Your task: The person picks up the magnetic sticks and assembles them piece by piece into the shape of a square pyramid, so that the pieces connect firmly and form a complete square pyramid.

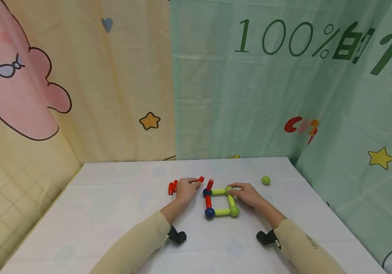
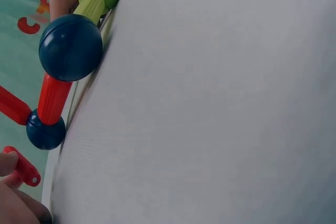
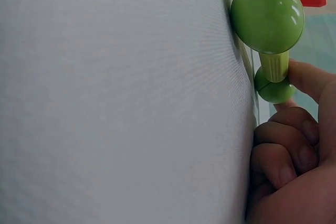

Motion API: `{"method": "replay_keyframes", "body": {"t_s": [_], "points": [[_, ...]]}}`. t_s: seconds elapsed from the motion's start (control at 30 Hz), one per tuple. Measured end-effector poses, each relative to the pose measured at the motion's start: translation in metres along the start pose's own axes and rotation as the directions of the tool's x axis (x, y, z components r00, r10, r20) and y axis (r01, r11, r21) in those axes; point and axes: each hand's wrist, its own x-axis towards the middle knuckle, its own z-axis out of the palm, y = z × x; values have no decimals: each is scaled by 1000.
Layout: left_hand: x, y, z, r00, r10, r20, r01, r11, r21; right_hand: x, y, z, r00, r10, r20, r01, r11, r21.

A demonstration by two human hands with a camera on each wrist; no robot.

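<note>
A square frame of rods and balls lies on the table. Its left corners are blue balls [image 1: 210, 213], joined by a red rod [image 1: 208, 202]; green balls [image 1: 234, 211] and yellow-green rods [image 1: 222, 212] make up the rest. Another red rod [image 1: 210, 185] sticks up from the far blue ball [image 1: 207, 192]. Left of the frame, my left hand [image 1: 186, 189] pinches a loose red rod [image 2: 23, 167] between thumb and fingers. My right hand [image 1: 247, 194] grips the far green corner ball [image 3: 274, 88] with thumb and index finger, its other fingers curled.
Loose red rods [image 1: 170, 188] lie just left of my left hand. A single green ball [image 1: 266, 180] sits toward the back right of the white table [image 1: 113, 228]. Printed curtains [image 1: 233, 95] hang behind the table's far edge.
</note>
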Motion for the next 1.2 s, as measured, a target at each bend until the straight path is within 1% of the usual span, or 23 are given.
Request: {"method": "replay_keyframes", "body": {"t_s": [0.13,0.23,0.5,0.63,0.73,0.93,1.03,1.2], "points": [[-6,-1,-2,999,-8,36,12,996,-93,0,0,0,1000,4,1,-4,1000,-3],[-12,-2,-4,998,-11,62,20,989,-147,0,1,0,1000,5,2,-5,1000,-8],[-24,-4,-10,996,-32,85,49,976,-214,1,1,0,1000,-1,0,1,1000,-8],[-32,-5,-15,990,-51,131,84,961,-262,0,0,0,1000,-9,5,9,1000,-4],[-37,-5,-18,983,-77,169,124,950,-287,1,1,0,1000,-15,3,15,1000,-10],[-47,-3,-23,966,-129,225,197,929,-313,2,3,0,1000,-8,6,8,1000,-5],[-52,-3,-24,954,-137,267,226,913,-340,3,4,0,1000,-6,7,6,1000,-7],[-62,-4,-27,935,-108,337,237,898,-371,4,5,-1,1000,-7,13,8,1000,-9]]}}
